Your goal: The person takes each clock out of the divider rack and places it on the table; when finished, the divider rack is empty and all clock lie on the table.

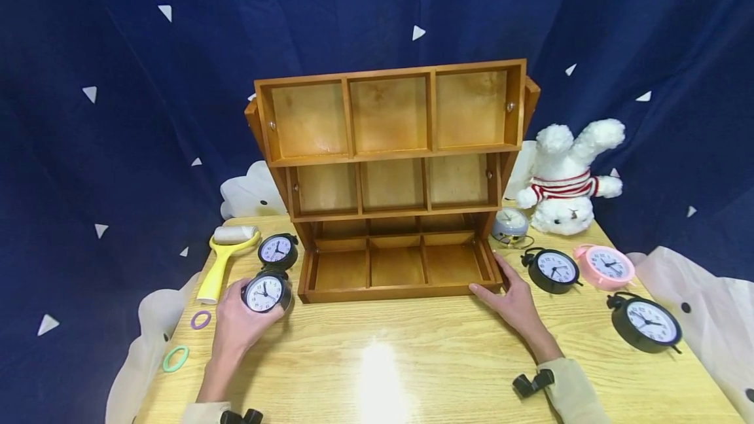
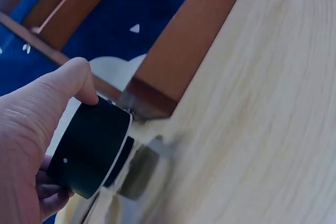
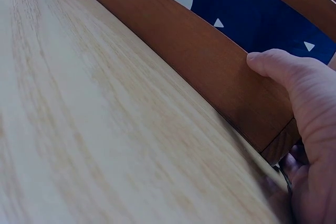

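Observation:
My left hand (image 1: 243,320) grips a black alarm clock (image 1: 264,293), its white dial turned up toward the head camera. In the left wrist view the thumb lies on the clock's black casing (image 2: 92,148) and the fingers wrap underneath. Just behind it stands another black alarm clock (image 1: 277,250). My right hand (image 1: 514,296) holds the front right corner of a tiered wooden organizer box (image 1: 400,292). Its thumb rests on the front board (image 3: 210,72) in the right wrist view, with the other fingers round the side. The box's three tiers are fanned open, showing bare compartments.
A yellow lint roller (image 1: 219,267), a purple ring (image 1: 201,319) and a green ring (image 1: 175,358) lie at left. On the right are a small grey-blue clock (image 1: 510,224), two black alarm clocks (image 1: 554,271), a pink alarm clock (image 1: 607,266) and an upside-down white plush toy (image 1: 565,175).

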### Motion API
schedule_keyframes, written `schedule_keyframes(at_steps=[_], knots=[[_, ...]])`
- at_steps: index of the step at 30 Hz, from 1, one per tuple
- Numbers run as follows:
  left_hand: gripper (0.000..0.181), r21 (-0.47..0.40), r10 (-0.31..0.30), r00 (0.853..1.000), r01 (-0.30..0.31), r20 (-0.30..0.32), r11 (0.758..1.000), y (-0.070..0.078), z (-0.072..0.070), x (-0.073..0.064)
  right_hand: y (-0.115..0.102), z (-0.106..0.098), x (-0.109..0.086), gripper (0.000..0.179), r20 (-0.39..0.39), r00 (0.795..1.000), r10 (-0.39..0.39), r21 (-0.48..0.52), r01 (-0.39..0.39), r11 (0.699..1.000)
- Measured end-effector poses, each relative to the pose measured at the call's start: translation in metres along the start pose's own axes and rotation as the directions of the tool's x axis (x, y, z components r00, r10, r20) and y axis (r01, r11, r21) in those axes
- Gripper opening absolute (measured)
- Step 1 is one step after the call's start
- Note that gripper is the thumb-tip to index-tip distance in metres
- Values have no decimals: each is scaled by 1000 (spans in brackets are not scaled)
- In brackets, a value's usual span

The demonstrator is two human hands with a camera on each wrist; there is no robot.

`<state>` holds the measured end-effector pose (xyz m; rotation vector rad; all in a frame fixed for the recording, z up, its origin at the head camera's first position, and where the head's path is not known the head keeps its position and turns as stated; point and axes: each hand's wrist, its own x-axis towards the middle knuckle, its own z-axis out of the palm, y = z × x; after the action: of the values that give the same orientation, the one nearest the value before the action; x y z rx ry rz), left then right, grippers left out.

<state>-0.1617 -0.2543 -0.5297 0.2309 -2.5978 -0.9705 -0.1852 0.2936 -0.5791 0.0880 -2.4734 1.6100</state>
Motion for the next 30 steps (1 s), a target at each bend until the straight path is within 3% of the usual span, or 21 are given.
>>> schedule_keyframes(at_steps=[12,17,20,22,26,30], knots=[[84,35,-37,990,33,136,999,-26,-6,1,-2,2,-1,96,0,1000,25,-17,-25,1000],[86,80,-66,966,48,251,996,-25,-15,6,1,2,-1,96,-4,1000,11,-23,-11,1000],[100,143,-49,951,5,305,990,-18,-24,3,2,2,-2,96,2,1000,13,-24,-13,1000],[109,154,-8,957,-39,290,987,-10,-25,0,2,2,-4,96,7,1000,17,-17,-17,1000],[111,83,129,977,-144,172,986,10,-14,-5,0,3,-3,97,-15,1000,-2,-40,2,999],[87,-5,243,962,-244,120,970,28,8,-9,-7,5,-1,98,-66,996,-59,-86,54,995]])
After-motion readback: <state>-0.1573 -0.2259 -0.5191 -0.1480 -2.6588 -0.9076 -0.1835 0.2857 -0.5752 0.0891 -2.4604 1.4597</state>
